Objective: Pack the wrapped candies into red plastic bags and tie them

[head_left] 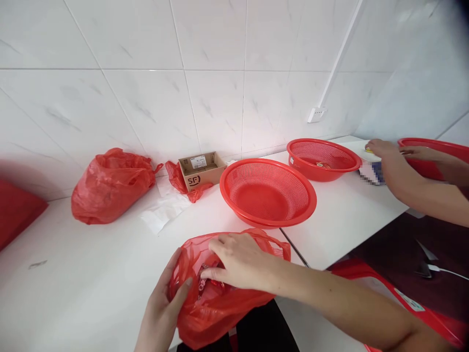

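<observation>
- The red plastic bag point(212, 318) sits on your side of the nearest red basket point(266, 195); it seems to poke past the table point(91, 274) edge; wrapped things point(201, 284) show inside;
- The bag could tip and spill if your left hand point(166, 300) lets go, since little else seems to hold it up; its thin side could rip if you tug hard;
- Your left hand is left of the basket and closer to you; thumb and fingers pinch the bag's rim;
- Your right hand point(240, 259) is just in front of the basket, reaching into the bag, fingers bent; I can't tell if they grip anything
</observation>
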